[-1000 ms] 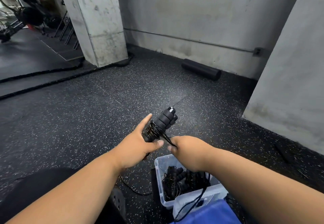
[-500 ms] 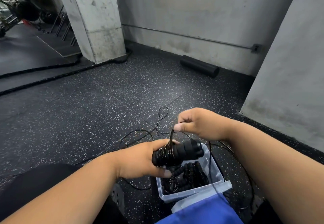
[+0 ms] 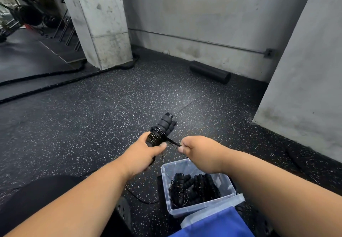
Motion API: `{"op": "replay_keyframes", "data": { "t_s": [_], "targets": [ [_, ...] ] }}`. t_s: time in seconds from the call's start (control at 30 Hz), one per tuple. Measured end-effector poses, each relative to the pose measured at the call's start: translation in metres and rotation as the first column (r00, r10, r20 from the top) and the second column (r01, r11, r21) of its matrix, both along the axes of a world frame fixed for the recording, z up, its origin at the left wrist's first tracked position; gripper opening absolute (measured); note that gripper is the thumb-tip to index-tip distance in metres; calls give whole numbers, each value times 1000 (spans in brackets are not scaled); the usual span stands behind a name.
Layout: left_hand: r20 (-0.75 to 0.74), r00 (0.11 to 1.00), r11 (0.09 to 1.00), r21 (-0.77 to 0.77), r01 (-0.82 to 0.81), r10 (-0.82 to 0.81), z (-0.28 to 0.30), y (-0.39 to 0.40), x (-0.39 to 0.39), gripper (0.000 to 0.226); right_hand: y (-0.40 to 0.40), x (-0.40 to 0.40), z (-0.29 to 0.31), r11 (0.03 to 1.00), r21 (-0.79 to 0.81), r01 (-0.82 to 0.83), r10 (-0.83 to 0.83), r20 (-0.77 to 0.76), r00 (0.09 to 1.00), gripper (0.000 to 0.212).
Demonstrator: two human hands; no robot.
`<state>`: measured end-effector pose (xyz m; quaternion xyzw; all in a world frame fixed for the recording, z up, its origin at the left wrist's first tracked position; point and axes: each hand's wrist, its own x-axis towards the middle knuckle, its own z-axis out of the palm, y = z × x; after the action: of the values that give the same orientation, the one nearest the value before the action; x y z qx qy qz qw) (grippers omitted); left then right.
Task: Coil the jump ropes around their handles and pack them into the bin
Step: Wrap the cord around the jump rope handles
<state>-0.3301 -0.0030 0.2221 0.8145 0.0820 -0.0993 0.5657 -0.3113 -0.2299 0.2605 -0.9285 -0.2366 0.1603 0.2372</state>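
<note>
- Head view looked down over both bare forearms to a speckled black rubber floor (image 3: 92, 118).
- The left hand (image 3: 142, 153) was curled round the lower end of a pair of black foam jump-rope handles (image 3: 164, 127), held together and tilted up and away from the person; the thumb lay across the front.
- Thin black rope (image 3: 157, 135) was coiled in many turns round the handles just above that hand.
- The right hand (image 3: 199, 149) was closed, pinching a short stretch of the same rope that ran taut from the coil to its fingers; the two hands were near each other but apart.
- A clear plastic bin (image 3: 229, 185) stood on the floor below the right forearm, holding several other black handles wrapped in rope (image 3: 192, 188).
- More loose black cord (image 3: 140, 197) trailed over the floor to the left of the bin.
- Something blue (image 3: 218, 225) lay at the bottom edge, in front of the bin; what it was I could not tell.
- Farther off, a black foam roller (image 3: 210, 71) lay along the base of the grey wall, and a thick battle rope (image 3: 55, 85) ran past a concrete pillar (image 3: 103, 23).
</note>
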Motion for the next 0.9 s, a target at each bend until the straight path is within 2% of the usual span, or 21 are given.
{"op": "replay_keyframes", "data": {
  "t_s": [0.07,0.17,0.23,0.37,0.43,0.5,0.53,0.63,0.67,0.73,0.8,0.9],
  "targets": [
    [-9,1000,998,59,15,-15,-8,2,3,43,3,-5,2,998,57,-8,12,-66,998,32],
    [-39,997,997,-26,67,-68,-8,-3,2,36,4,-8,8,971,237,43,13,-228,974,28],
    [-32,993,994,-31,109,-110,-6,-4,0,35,-2,-6,17,983,183,-24,58,-183,981,28],
    [-63,982,982,42,184,-181,-3,-4,-3,44,-16,-4,33,975,-111,-190,185,-56,981,16],
    [-79,981,981,59,183,-179,-3,-10,-8,44,-14,-6,32,957,-165,-240,244,4,970,22],
    [-102,978,983,6,181,-180,-7,-17,-12,44,-11,-5,28,951,-161,-264,276,63,959,29],
    [-108,978,984,-43,174,-178,-8,-21,-14,48,-11,-4,28,959,-122,-255,262,41,964,30],
    [-33,993,983,-147,111,-117,-11,-24,-14,80,-15,-1,31,978,50,-203,206,-73,976,32],
    [20,995,988,-115,103,-101,-9,-23,-14,95,-16,-2,34,976,62,-209,212,-57,976,32],
    [140,979,985,108,136,-151,1,-20,-14,114,-17,-5,38,968,13,-251,251,1,968,26],
    [227,947,918,376,128,-226,10,-18,-17,116,-17,-10,41,950,-108,-292,296,26,955,20],
    [285,912,860,495,123,-294,9,-19,-19,101,-14,-18,42,901,-263,-344,366,39,930,20]
  ]
}}
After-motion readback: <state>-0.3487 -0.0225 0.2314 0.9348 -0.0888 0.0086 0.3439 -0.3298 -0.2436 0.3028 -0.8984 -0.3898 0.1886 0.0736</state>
